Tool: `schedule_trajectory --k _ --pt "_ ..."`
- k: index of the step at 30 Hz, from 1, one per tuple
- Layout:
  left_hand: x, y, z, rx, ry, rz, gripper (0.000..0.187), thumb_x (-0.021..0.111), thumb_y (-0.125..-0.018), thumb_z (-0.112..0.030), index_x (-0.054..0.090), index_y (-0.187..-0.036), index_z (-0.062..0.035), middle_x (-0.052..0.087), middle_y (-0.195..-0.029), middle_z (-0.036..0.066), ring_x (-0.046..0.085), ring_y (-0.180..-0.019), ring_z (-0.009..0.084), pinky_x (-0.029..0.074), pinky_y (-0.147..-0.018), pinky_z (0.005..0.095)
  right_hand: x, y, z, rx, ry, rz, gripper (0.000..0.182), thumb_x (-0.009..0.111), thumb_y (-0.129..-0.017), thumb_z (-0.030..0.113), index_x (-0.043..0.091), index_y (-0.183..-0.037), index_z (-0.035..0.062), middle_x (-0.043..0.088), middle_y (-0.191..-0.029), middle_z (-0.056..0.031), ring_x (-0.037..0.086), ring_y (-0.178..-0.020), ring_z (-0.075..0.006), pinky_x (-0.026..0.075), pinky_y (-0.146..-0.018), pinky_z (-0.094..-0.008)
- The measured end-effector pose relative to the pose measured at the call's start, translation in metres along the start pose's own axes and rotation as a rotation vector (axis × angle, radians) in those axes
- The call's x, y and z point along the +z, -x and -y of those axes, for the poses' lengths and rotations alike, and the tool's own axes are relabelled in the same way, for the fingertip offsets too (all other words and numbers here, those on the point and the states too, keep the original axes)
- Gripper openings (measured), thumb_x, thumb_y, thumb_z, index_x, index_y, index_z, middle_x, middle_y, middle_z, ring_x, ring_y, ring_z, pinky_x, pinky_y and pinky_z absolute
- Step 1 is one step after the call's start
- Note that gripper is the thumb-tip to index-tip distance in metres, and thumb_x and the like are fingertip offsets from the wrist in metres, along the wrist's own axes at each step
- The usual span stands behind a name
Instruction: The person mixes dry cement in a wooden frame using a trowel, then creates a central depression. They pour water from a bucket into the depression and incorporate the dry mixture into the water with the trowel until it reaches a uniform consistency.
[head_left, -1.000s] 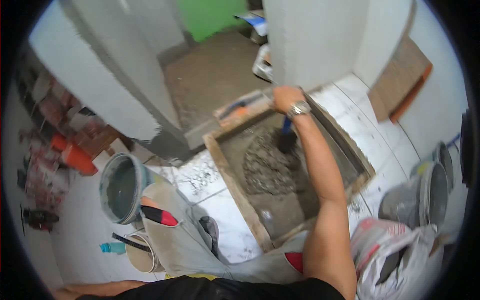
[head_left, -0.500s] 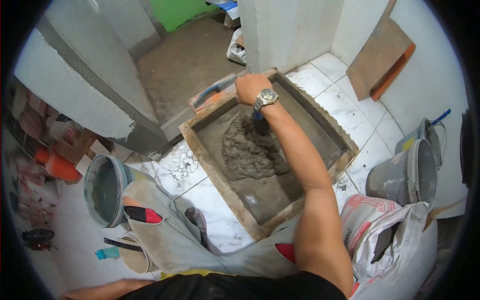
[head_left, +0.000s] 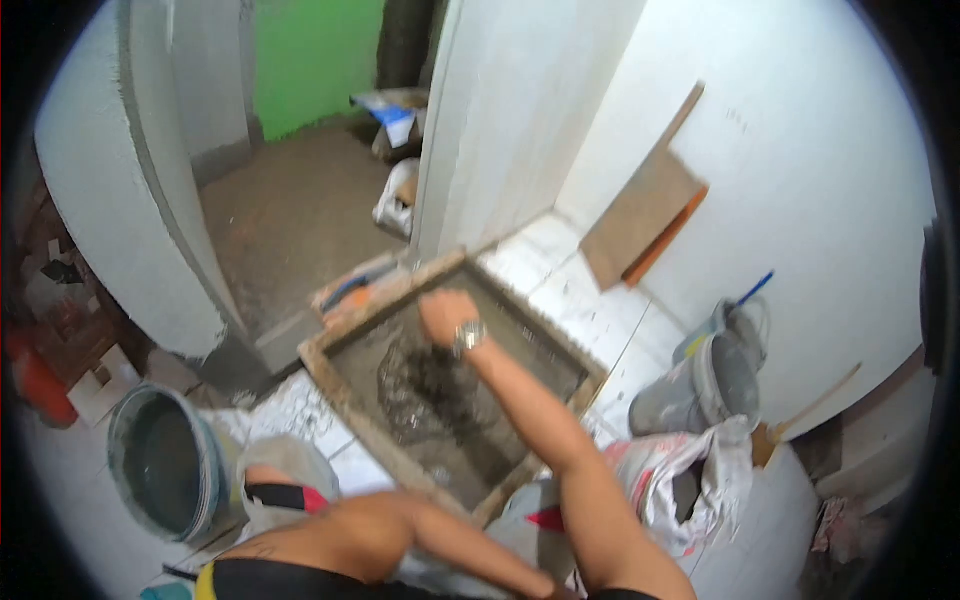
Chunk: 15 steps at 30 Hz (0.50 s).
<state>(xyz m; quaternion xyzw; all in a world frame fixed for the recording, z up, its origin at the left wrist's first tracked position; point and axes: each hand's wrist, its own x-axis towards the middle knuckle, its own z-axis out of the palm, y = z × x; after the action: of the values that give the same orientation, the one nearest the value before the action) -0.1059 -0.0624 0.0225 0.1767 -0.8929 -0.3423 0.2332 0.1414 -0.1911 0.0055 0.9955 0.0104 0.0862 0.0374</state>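
My right hand (head_left: 446, 316), with a metal watch (head_left: 468, 338) on its wrist, is closed over wet grey mortar (head_left: 425, 395). It grips a blue-handled trowel, whose handle showed under the wrist a moment ago; hand and blur hide it now. The mortar lies heaped in a shallow wooden mixing box (head_left: 365, 415), with a thin wet layer around it. My left forearm (head_left: 470, 545) crosses low in front of my body toward the right. Its hand is cut off at the bottom edge near my right arm, so its fingers do not show.
A large bucket (head_left: 205, 480) stands at left. An open white sack (head_left: 715, 500) and grey buckets (head_left: 665, 400) are at right. A wooden board (head_left: 640, 220) leans on the wall. A blue-handled tool (head_left: 350, 290) lies behind the box, by the doorway.
The view has tilted up and shifted right. My left arm has swung from the lower left across my body to the right. My right hand stays over the mortar.
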Motion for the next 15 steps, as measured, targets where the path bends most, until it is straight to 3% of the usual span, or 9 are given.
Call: schedule_trajectory --k 1,5,15 --pt "-0.021 0.01 0.008 0.024 -0.075 -0.001 0.018 0.057 -0.082 -0.011 0.063 -0.092 0.0026 0.066 -0.086 0.021 0.064 -0.08 0.0371 0.052 -0.072 0.0434 0.005 0.009 0.001 0.013 0.0 -0.057 0.017 0.054 -0.082 0.016 0.068 -0.082 0.0065 0.069 -0.079 -0.0179 0.069 -0.075 -0.0342 0.054 -0.067 -0.044" --pt "-0.083 0.052 0.029 0.108 -0.297 -0.044 0.018 0.057 -0.082 -0.011 0.063 -0.092 0.0024 0.066 -0.086 0.021 0.064 -0.08 0.0368 0.052 -0.073 0.0433 -0.015 0.028 -0.001 0.124 -0.007 0.055 0.019 0.061 -0.082 0.024 0.067 -0.085 0.0067 0.068 -0.077 -0.0202 0.067 -0.073 -0.0371 0.055 -0.064 -0.0459" --pt "-0.129 0.119 0.016 0.283 -0.462 -0.08 0.018 0.057 -0.083 -0.012 0.064 -0.092 0.0018 0.066 -0.086 0.02 0.064 -0.08 0.0359 0.052 -0.073 0.0432 -0.012 0.043 0.004 0.322 -0.037 0.159 0.025 0.06 -0.083 0.031 0.071 -0.095 0.0111 0.071 -0.082 -0.0135 0.068 -0.077 -0.0328 0.054 -0.066 -0.0437"
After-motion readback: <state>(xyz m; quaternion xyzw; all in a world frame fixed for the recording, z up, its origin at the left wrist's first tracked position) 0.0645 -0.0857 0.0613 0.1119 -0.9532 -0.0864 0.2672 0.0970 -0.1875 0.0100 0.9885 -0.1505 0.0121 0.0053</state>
